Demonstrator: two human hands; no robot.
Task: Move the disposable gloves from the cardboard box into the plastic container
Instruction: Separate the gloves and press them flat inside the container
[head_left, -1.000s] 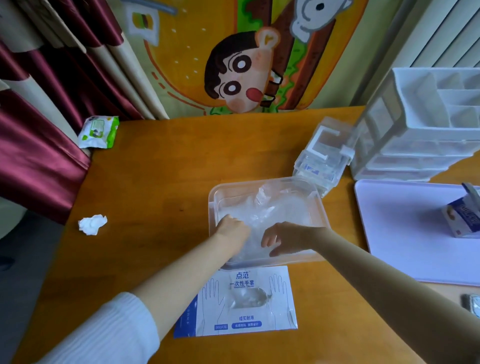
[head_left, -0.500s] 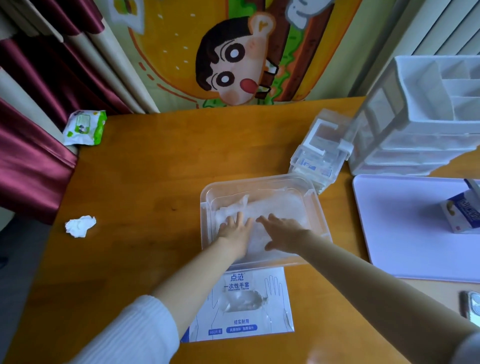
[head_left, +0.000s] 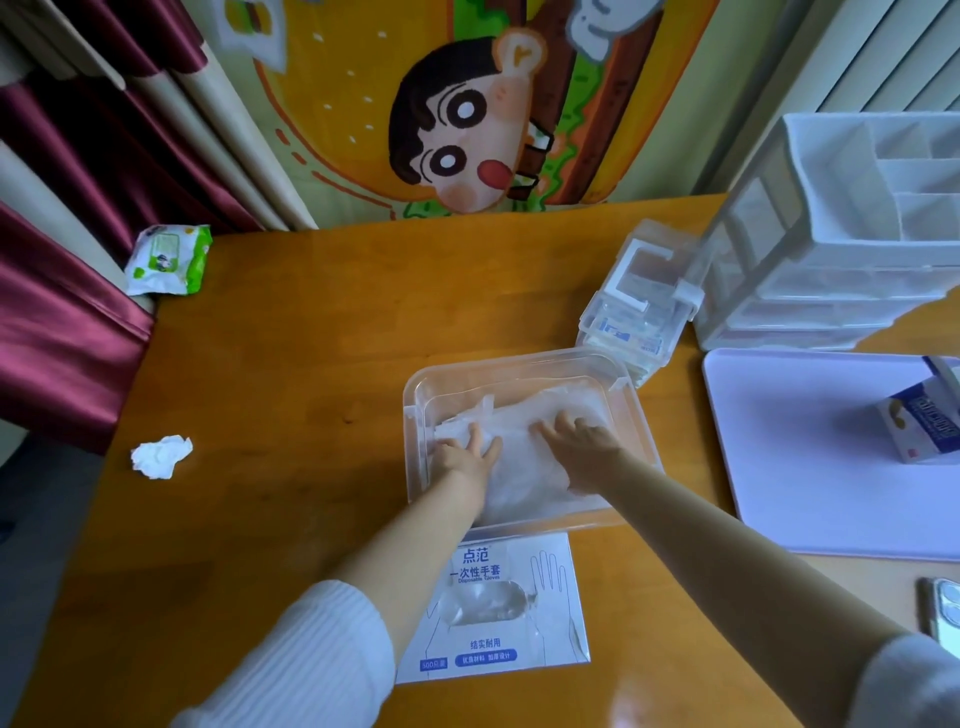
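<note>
A clear plastic container (head_left: 636, 410) stands on the wooden table in front of me, with a stack of translucent disposable gloves (head_left: 524, 467) lying inside it. My left hand (head_left: 465, 452) lies flat on the left part of the stack, fingers spread and straight. On the right part my right hand (head_left: 582, 441) presses down with straight fingers. The white and blue cardboard glove box (head_left: 498, 608) lies flat on the table just in front of the container, partly under my left forearm.
A small clear lidded box (head_left: 639, 306) and a white drawer organiser (head_left: 852, 234) stand behind and right of the container. A lilac board (head_left: 810, 457) with a small carton (head_left: 919, 421) lies at right. A crumpled tissue (head_left: 161, 456) and wipes pack (head_left: 167, 258) lie at left. A phone (head_left: 943, 613) is at the right edge.
Both hands went from curled on the near end of the glove stack to flat with fingers spread, and moved farther onto the stack. The stack looks flatter now.
</note>
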